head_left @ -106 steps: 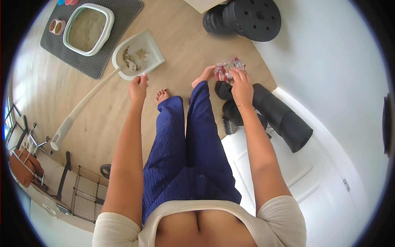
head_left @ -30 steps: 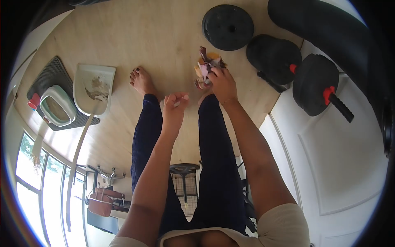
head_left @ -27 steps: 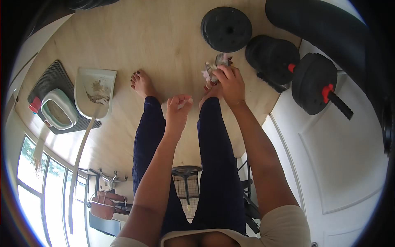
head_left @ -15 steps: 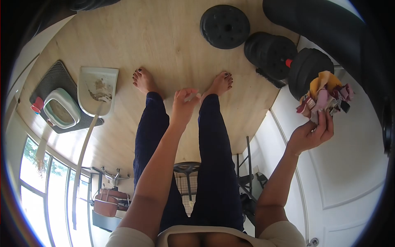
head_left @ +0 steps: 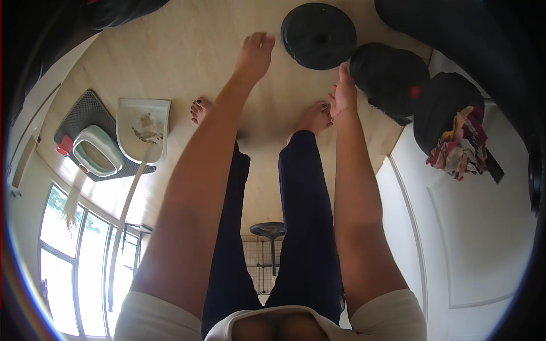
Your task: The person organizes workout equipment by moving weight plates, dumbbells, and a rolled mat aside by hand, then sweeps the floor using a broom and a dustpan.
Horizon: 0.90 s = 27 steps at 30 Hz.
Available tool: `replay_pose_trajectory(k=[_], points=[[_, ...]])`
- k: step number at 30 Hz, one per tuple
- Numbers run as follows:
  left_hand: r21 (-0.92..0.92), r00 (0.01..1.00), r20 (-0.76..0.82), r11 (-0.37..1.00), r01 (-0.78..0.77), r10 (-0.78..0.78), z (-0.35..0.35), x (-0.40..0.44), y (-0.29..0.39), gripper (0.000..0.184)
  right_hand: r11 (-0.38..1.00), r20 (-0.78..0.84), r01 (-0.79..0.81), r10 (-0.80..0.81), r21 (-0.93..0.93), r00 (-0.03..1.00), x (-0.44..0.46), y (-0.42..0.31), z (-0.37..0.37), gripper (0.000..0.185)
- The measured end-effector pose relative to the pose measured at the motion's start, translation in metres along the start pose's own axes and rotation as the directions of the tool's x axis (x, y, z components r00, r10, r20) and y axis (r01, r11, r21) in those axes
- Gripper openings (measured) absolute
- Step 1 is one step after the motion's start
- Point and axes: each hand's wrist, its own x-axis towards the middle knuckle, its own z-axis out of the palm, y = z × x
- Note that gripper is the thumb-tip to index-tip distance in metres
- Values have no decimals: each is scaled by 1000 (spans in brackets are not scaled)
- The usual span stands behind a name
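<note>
My left hand (head_left: 254,57) is raised over the wooden floor, left of a round black weight plate (head_left: 318,37). Its fingers are curled together, and whatever they may hold is too small to tell. Near the plate's lower right edge, my right hand (head_left: 344,95) has its fingers apart and holds nothing. A crumpled bundle of multicoloured fabric (head_left: 459,149) rests on or against the dumbbell (head_left: 446,108) at the right, apart from both hands.
More black weights (head_left: 389,77) stand beside the dumbbell, near a white door (head_left: 472,227). At the left are a long-handled dustpan (head_left: 128,122) with debris, a litter tray (head_left: 98,150) on a grey mat (head_left: 85,111), and a broom (head_left: 72,206). A black stool (head_left: 267,229) stands behind the legs.
My right hand has let go of the fabric bundle at the dumbbell and moved back left, beside the weight plate. My left hand has reached forward, away from the body.
</note>
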Motion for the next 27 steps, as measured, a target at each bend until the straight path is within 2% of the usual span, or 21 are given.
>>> replay_pose_trajectory(k=[1, 2, 4, 5, 7, 10, 11, 12, 13, 14, 16, 19, 23, 25, 26, 27], points=[[33, 996, 10, 995, -92, 92, 5, 28, 2, 47, 984, -69, -163, 168, 75, 983, 11, -7, 10, 78], [62, 983, 23, 981, -183, 182, 12, 55, 1, 51, 981, -66, -177, 182, 74, 981, 19, -11, 19, 78], [216, 965, 168, 948, -234, 200, 22, 102, 4, 58, 944, -21, -168, 182, 284, 983, 37, -14, 33, 87], [220, 965, 173, 947, -233, 197, 27, 110, 9, 58, 942, -21, -174, 188, 286, 982, 44, -11, 37, 87], [373, 973, 187, 906, -199, 137, 30, 97, 50, 64, 868, 72, -134, 113, 479, 991, 60, -5, 41, 88], [414, 979, 192, 899, -143, 67, 52, 82, 55, 62, 856, 33, -90, 85, 510, 996, 61, -3, 43, 85], [383, 966, -72, 902, -202, 247, 77, 90, 24, 70, 851, 38, -92, 84, 517, 996, 63, -3, 41, 85], [390, 965, -72, 897, -207, 253, 79, 90, 28, 70, 866, 86, -91, 56, 492, 995, 66, -2, 38, 93], [273, 975, -103, 948, -165, 199, 81, 84, 31, 68, 882, 134, -93, 34, 461, 990, 67, 1, 35, 102], [148, 982, -131, 982, -120, 139, 81, 79, 34, 65, 881, 139, -98, 37, 462, 990, 68, 4, 34, 102], [129, 986, -116, 986, -102, 117, 82, 79, 35, 72, 830, 63, -107, 87, 547, 994, 66, 4, 37, 92], [74, 990, -50, 989, -130, 134, 83, 71, 39, 74, 823, 20, -105, 113, 558, 993, 64, 9, 31, 96], [75, 983, 5, 980, -183, 184, 83, 70, 36, 76, 798, 48, -63, 43, 599, 998, 68, 23, 22, 97], [122, 975, 56, 968, -221, 216, 81, 73, 31, 76, 841, 114, -37, -29, 540, 993, 69, 25, 17, 94], [125, 976, 67, 969, -215, 208, 85, 69, 29, 76, 840, 111, -46, -17, 540, 994, 68, 26, 14, 94], [104, 978, 14, 972, -209, 209, 89, 67, 28, 73, 822, 151, -79, -9, 564, 988, 70, 26, 13, 92]])
